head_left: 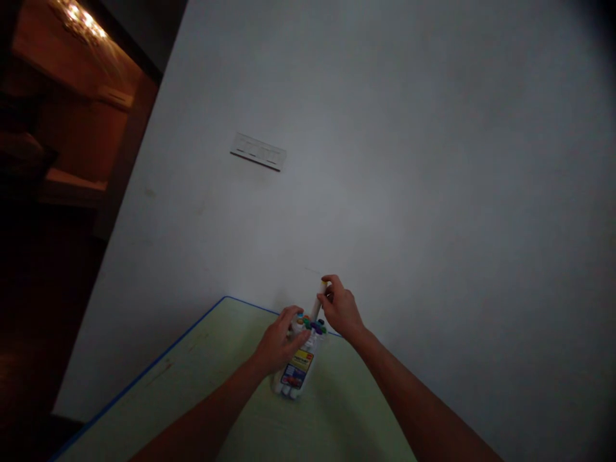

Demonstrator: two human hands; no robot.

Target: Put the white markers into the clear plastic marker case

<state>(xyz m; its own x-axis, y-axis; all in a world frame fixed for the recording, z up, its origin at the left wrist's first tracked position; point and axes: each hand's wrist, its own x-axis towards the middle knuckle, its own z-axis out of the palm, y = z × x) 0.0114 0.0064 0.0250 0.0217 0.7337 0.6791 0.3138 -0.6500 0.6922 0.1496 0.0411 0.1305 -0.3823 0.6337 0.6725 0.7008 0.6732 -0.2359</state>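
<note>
A clear container (pixel 297 372) with a yellow and dark label stands on the green table, holding several white markers with coloured caps (pixel 316 328). My left hand (pixel 279 340) is wrapped round the container's upper left side, its fingers near the caps. Between the thumb and fingers of my right hand (pixel 341 305) is a white marker (pixel 317 307) with a yellow end at the top. This marker is upright and slightly tilted, its lower end at the container's opening among the other caps.
The green table (pixel 216 359) has a blue edge and meets a pale wall (pixel 385 160). A switch panel (pixel 258 152) is on the wall. At the left, a dark opening shows a room with a lit ceiling lamp (pixel 81 20).
</note>
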